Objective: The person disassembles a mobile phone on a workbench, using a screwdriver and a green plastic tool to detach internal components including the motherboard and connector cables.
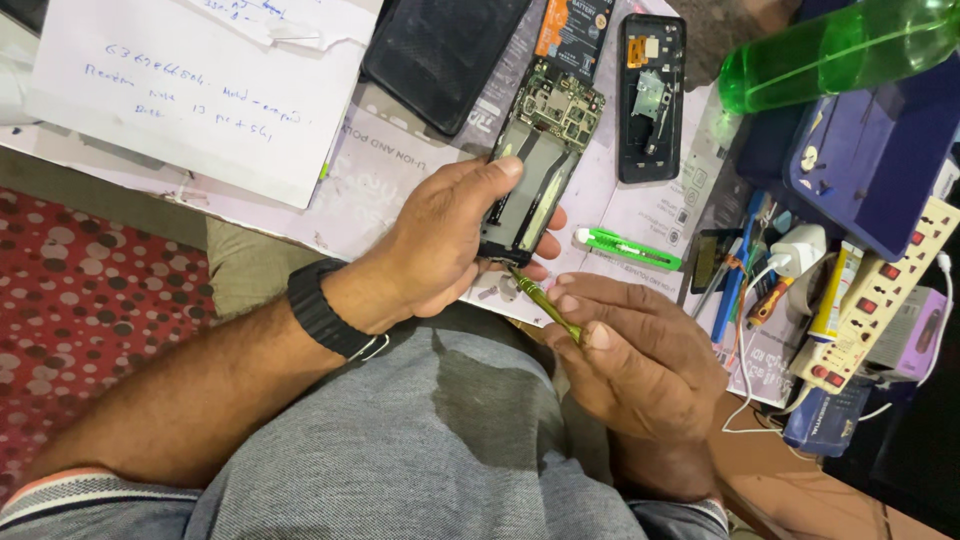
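A: Phone [535, 180], opened, circuit board exposed, sits in the left hand [445, 240]: thumb along one long edge, fingertips curled round the other, closed firmly on it. It hangs over the near edge of the table [400, 190], above the lap.

B: Right hand?

A: Right hand [635, 350] pinches a green screwdriver [545, 300], fingers together on the shaft, tip meeting the phone's bottom edge.

B: Room around them?

A: Tight to the right: green cutter [628, 248] just beside the phone, then a charger [797, 250], loose tools and a power strip [885, 290] crowd the table edge. A second opened handset [651, 95] and a green bottle [840, 50] lie further back. Left, a handwritten paper sheet [190, 90] lies well apart; open space over the lap.
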